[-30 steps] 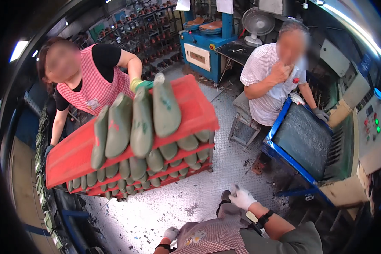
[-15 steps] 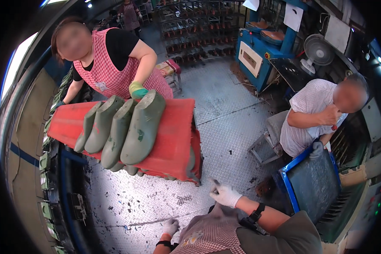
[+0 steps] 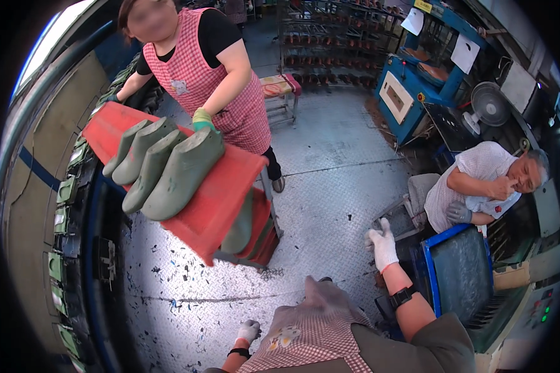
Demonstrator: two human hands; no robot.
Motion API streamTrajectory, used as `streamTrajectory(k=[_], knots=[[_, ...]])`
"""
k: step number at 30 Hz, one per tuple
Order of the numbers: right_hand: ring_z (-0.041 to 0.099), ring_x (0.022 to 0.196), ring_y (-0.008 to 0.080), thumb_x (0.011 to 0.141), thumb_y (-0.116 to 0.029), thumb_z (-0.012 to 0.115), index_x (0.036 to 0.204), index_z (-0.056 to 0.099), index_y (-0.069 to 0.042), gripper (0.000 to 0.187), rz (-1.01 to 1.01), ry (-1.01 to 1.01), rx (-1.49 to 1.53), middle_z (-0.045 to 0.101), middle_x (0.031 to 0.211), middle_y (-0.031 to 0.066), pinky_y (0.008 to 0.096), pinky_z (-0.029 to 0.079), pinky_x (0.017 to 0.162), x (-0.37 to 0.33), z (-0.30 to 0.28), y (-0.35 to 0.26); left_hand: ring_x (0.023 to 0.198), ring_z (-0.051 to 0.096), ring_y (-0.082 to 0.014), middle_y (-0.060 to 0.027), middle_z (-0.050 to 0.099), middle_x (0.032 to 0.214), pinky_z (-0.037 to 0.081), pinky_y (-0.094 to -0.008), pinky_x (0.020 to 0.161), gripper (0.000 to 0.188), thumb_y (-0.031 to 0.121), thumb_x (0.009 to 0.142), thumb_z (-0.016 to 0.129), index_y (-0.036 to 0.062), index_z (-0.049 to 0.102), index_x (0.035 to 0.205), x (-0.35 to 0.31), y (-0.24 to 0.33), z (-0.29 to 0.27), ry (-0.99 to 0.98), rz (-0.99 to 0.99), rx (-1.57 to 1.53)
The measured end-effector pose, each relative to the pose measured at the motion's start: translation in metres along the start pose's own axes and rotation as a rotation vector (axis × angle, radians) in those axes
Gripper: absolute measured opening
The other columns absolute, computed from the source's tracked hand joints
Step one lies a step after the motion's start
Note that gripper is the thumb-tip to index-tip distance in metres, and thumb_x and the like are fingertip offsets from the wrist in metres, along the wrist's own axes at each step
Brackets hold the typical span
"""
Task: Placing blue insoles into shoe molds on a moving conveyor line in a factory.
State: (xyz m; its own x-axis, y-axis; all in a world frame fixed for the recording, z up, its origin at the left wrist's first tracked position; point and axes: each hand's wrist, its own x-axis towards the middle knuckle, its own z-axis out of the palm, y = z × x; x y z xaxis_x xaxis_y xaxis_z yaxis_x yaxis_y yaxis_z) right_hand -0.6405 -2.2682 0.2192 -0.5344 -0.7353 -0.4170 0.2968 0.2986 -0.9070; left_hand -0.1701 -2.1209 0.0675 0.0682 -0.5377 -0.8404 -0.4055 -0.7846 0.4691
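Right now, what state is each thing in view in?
Right hand: gloved, raised, open, visibly empty
Left hand: gloved, low; grip unclear
Green shoe lasts: lying side by side
Red shelf: carrying the lasts
Green panel lights: lit
Fan: cannot tell if spinning
Cushioned stool: unoccupied

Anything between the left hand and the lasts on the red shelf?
Nothing visible blocks: between left hand and lasts are just floor and the near edge of the red shelf. The co-worker's hand is beyond.
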Motion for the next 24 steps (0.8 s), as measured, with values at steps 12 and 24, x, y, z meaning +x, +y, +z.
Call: streamTrajectory(k=[12,24], knots=[[0.056,0.065,0.0113,0.087,-0.007,0.062,0.154,0.015,-0.006,0.081,-0.02,-0.275,-0.466,0.06,0.086,0.0056,0.0278,0.05,0.056,0.098,0.031,-0.002,0.072,0.069,-0.028,-0.0181,0.071,0.087,0.056,-0.0393,0.066,0.03,0.025,0.091,0.051,0.0004,0.065,0.102,0.03,0.054,0.018,0.025,-0.072,0.36],[0.05,0.059,0.0082,0.087,-0.014,0.062,0.154,0.015,-0.004,0.082,-0.228,-0.267,-0.287,0.059,0.081,0.0013,0.0236,0.043,0.053,0.251,0.066,-0.203,0.082,0.065,-0.0207,-0.0131,0.07,0.092,0.052,-0.0361,0.076,0.028,0.023,0.089,0.058,0.0015,0.067,0.104,0.16,0.221,0.041,-0.01,0.162,0.317]])
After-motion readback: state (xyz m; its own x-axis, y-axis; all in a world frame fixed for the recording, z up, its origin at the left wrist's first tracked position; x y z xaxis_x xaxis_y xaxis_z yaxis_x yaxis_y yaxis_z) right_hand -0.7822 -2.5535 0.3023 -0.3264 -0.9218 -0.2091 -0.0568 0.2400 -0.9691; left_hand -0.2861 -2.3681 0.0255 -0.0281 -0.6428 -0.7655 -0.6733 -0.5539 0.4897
